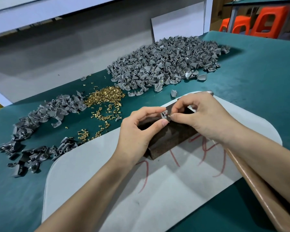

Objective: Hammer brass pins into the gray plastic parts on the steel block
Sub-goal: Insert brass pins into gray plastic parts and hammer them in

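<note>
Pinching gray plastic part (164, 114) over steel block (171, 137) with left grip (137, 131); pinching brass pin (169, 116) against it with right grip (204, 118).

Green table (258, 81) with mat (90, 164), parts (166, 64), pins (104, 96)

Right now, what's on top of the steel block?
One gray plastic part, pinched by the left hand, with the right hand pinching a brass pin at its side. Much of the steel block is covered by the hands; anything beneath them is hidden.
</note>
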Tool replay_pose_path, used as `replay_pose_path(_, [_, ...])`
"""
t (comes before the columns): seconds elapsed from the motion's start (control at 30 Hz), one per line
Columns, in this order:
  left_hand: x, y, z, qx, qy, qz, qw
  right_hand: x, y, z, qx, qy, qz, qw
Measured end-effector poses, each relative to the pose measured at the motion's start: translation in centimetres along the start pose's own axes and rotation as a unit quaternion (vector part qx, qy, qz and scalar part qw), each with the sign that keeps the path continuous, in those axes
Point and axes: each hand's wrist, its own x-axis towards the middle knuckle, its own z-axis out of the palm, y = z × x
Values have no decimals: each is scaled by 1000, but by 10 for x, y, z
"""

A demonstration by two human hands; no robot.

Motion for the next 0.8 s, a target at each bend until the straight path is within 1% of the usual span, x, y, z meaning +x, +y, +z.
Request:
replay_pose_path(0.3, [1, -2, 0, 1, -4, -4, 1000, -2, -1, 5, -1, 4, -7, 1000])
replay_pose_path(0.4, [1, -2, 0, -5, -5, -2, 1000, -2, -3, 5, -18, 11, -17, 1000])
replay_pose_path(0.57, [2, -2, 1, 3, -6, 1, 1000, -4, -6, 3, -85, 19, -36, 996])
replay_pose_path(0.8, [3, -1, 0, 1, -11, 8, 1000, -4, -8, 3, -104, 19, -44, 993])
